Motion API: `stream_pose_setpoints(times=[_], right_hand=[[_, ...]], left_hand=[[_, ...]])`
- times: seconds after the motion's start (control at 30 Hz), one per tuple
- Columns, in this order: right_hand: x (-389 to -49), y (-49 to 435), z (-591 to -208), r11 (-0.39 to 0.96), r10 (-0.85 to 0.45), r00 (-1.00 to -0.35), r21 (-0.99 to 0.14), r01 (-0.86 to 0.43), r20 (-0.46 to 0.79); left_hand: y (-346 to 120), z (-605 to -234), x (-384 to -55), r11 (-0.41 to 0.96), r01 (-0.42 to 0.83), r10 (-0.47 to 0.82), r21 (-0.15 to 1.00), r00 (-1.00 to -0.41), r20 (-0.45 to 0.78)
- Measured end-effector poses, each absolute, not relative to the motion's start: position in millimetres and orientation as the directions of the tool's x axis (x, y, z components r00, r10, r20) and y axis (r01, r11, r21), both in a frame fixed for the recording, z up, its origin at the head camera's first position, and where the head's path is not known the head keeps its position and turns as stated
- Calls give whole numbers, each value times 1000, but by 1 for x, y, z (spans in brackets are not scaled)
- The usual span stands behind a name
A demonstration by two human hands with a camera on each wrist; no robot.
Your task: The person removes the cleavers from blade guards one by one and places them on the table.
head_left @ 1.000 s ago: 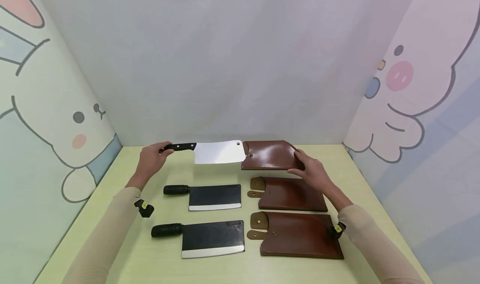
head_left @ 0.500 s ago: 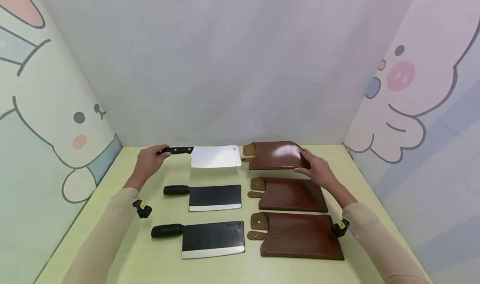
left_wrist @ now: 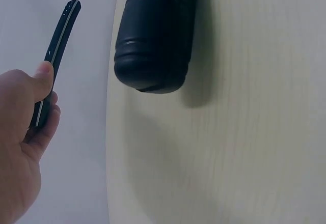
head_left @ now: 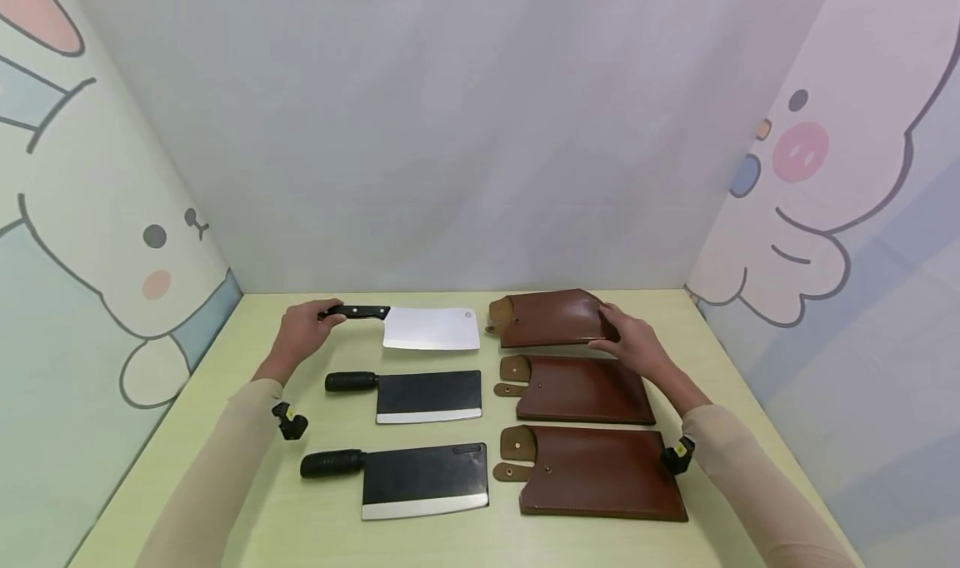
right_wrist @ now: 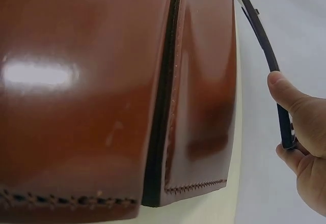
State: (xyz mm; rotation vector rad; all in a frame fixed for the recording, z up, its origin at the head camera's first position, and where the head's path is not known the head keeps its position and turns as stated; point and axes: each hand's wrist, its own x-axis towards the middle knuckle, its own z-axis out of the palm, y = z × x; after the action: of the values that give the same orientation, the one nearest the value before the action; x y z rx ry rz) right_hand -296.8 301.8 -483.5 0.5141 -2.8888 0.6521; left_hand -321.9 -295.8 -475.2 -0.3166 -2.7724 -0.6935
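Note:
My left hand [head_left: 302,335] pinches the rear of the black riveted handle [head_left: 362,311] of a silver-bladed cleaver [head_left: 431,329], its blade pointing right. In the left wrist view, thumb and fingers close on that handle [left_wrist: 61,40]. Across from it, my right hand [head_left: 636,345] grips the right end of a brown leather knife sheath [head_left: 551,318], whose flap end faces the blade with a small gap between. The right wrist view shows this sheath [right_wrist: 260,25] edge-on between thumb and fingers. Whether cleaver and sheath touch the table is unclear.
Two black cleavers with bright edges, a middle one [head_left: 429,395] and a nearer one [head_left: 425,478], lie on the pale table [head_left: 270,501]. To their right lie two more brown sheaths, a middle one [head_left: 592,387] and a front one [head_left: 607,472]. A grey wall [head_left: 465,135] stands behind.
The silver cleaver's tip and the sheath's mouth met one second ago; now they are apart. Cleaver and sheath have both come down lower, the sheath also shifting right.

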Motion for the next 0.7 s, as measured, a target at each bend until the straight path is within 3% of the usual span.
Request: stream_pose_setpoints(times=[0.7], right_hand=[[-317, 307, -497, 862, -310, -942, -379, -336, 131]], left_hand=[[-294, -492, -328, 844, 271, 183, 463, -957, 226]])
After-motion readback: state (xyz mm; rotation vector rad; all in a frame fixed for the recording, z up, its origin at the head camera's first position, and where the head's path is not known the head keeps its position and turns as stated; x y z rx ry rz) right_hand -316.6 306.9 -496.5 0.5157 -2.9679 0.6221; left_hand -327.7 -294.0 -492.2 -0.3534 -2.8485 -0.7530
